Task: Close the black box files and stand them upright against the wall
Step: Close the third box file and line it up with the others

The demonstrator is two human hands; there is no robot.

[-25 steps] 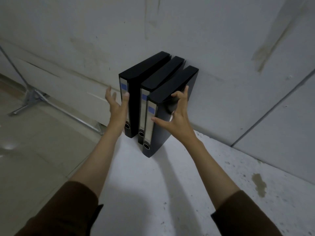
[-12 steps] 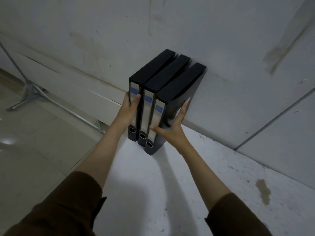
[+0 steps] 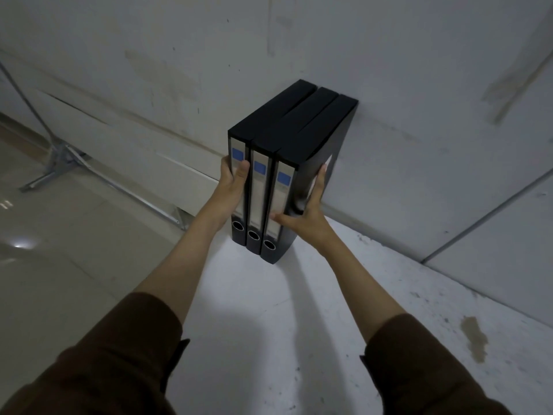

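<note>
Box files (image 3: 287,130), 3 abreast, squeezed between gripping left hand (image 3: 232,181) and flat right hand (image 3: 308,214); push evenly, square to wall (image 3: 389,70).

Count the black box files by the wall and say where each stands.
3, upright side by side against the wall: left file, held by the left hand; middle file between; right file, the right hand pressed to its side. None appears hidden.

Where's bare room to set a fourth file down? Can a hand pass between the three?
Free: white surface in front of the box files, between the forearms, and right of them between the wall and the brown stain. Crowded: files touch side by side, no gap; left hand and right hand hold the outer sides.
</note>
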